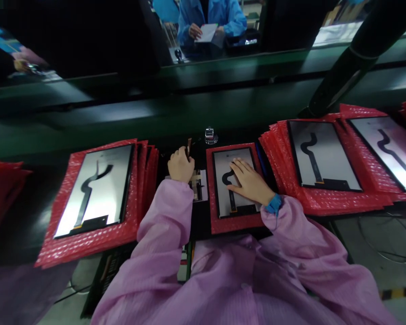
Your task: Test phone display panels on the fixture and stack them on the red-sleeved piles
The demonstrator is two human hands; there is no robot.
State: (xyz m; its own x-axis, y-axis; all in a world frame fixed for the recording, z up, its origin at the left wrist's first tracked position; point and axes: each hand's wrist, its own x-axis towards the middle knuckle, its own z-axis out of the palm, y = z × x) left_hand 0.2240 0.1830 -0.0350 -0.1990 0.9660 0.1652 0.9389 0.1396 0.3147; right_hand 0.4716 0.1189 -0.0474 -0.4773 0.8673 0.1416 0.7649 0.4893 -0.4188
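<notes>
A display panel (223, 198) with a dark curved ribbon cable lies on a red bubble-wrap sheet (233, 225) in front of me. My right hand (252, 181) rests on it, fingers spread flat over the upper part near the cable. To the left, my left hand (181, 165) is curled round a thin brownish tool (189, 146) whose tip points up. Just below that hand is a small printed card (203, 185). A metal counter (209, 135) stands behind the panel.
Left, a panel (104, 194) lies on stacked red bubble wrap (88, 243). Two more panels (328, 158) lie on red wrap at the right. A dark post (345, 76) rises behind them. Across the bench, a person in blue (235, 18) holds a white sheet.
</notes>
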